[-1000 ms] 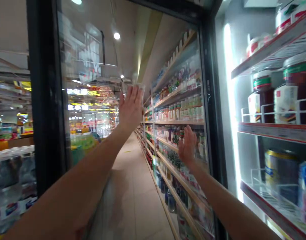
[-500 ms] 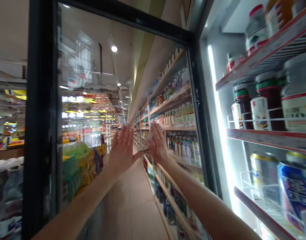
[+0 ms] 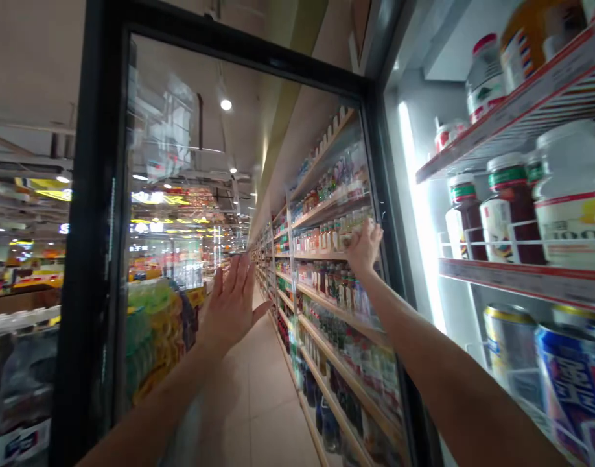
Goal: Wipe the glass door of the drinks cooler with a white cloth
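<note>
An open fridge door with a black frame (image 3: pixel 94 246) and a glass pane (image 3: pixel 181 149) stands in front of me. My left hand (image 3: pixel 232 305) lies flat on the glass near its middle, fingers stretched and a little apart, holding nothing. My right hand (image 3: pixel 365 246) is higher and further right, close to the hinge side of the pane. Its fingers are curled on a small whitish cloth (image 3: pixel 347 239) pressed against the glass; the cloth shows only partly.
To the right is the lit fridge interior with white wire shelves, dark jars (image 3: pixel 509 207) and cans (image 3: pixel 514 337). Through the glass I see a tiled aisle (image 3: pixel 266 389) and long shelves of bottles (image 3: pixel 341 292). Stacked goods (image 3: pixel 154 331) stand at the left.
My left hand came down from high on the glass to mid-height. The cloth passed from my left hand to my right, which then moved up and right towards the hinge side.
</note>
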The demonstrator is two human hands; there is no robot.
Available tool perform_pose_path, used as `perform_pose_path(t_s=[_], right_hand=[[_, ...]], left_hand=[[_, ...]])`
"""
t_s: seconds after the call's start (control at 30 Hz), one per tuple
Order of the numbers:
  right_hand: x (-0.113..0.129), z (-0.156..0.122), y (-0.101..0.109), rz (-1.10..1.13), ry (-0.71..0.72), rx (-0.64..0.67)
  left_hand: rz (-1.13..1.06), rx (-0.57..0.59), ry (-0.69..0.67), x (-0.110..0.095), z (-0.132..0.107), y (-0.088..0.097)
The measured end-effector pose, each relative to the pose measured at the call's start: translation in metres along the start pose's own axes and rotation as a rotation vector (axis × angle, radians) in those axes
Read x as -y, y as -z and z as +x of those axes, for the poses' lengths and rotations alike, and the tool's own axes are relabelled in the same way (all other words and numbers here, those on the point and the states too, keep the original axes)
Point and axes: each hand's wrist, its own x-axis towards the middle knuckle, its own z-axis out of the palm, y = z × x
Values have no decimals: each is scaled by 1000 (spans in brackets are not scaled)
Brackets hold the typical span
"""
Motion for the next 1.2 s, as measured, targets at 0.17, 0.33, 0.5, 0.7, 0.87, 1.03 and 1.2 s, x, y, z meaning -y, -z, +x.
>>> perform_pose_path(t_s=[0.17, 0.33, 0.5, 0.7, 0.87, 1.03, 1.2], right_hand=[[90, -4, -30, 36, 533, 315], [17, 23, 9, -154, 114, 210], [33, -5, 0, -140, 92, 188], [52, -50, -4, -114, 515, 361], [20, -48, 2, -137, 57, 132], [69, -94, -6, -105, 550, 336], [31, -85, 12, -130, 342, 310]], left_hand=[[-43, -23, 14, 2, -2, -5], [-46, -31, 24, 0, -2, -7], [-13, -35, 6, -1, -2, -8], [-19, -49, 7, 0, -3, -9], [-61, -37, 23, -2, -2, -10], [-141, 24, 41, -1, -3, -10], [-260, 109, 125, -12, -30, -4]])
